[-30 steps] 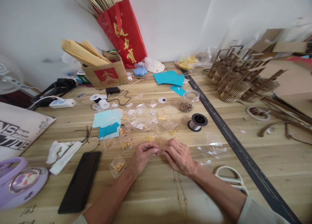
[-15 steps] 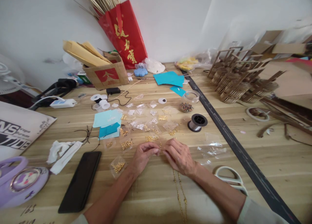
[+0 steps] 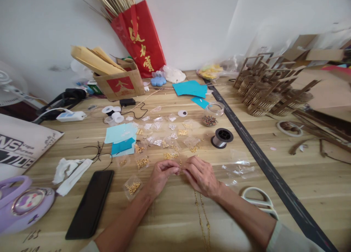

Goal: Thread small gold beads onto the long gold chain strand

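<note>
Spool (image 3: pixel 222 136): round, black-rimmed
Chain (image 3: pixel 201 218): slim, gold
Left hand (image 3: pixel 163 174), right hand (image 3: pixel 202 176): curled — grip too small to tell

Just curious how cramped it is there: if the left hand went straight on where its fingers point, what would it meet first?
Most likely the right hand, whose fingertips face those of the left hand at close range; whether they touch is too small to tell.

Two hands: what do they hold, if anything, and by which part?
It cannot be told: anything pinched by the left hand or right hand is too small to see. Any hold on the chain is hidden.
</note>
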`<state>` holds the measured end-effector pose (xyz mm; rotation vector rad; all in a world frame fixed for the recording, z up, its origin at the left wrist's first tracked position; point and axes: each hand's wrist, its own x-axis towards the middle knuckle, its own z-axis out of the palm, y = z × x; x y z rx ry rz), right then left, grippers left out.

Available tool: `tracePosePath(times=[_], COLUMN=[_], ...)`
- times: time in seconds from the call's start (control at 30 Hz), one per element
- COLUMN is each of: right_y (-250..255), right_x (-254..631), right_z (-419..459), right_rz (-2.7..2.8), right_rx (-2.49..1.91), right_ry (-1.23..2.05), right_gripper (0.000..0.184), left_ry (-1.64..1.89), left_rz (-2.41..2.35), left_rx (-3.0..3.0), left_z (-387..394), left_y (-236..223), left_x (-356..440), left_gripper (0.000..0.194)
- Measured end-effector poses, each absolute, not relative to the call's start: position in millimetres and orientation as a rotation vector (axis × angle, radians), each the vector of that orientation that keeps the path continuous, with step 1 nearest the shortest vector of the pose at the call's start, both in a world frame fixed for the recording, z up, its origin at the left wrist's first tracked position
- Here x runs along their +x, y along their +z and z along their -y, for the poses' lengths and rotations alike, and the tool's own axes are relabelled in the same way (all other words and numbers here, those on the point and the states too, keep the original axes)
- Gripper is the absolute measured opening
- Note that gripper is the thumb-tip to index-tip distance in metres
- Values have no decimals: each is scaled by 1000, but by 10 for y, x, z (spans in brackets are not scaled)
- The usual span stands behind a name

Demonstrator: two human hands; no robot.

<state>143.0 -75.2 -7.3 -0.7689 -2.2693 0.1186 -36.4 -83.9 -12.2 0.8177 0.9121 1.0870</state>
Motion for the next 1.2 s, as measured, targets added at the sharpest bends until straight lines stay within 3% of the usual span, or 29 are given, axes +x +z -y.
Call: tracePosePath(times=[0.77, 1.2], right_y=[-106, -106], right_x=[1437, 1437], right_z=[745, 759], right_rz=[2251, 2215], right_rx=[-735, -717], right_ry=[162, 130], right_gripper=[12, 11], left_ry=[1075, 1070], left_rz=[-942, -848], left_rx=[914, 737], left_z=[846, 822], left_y=[-206, -157], left_x=[-415, -365], left_gripper=[9, 18])
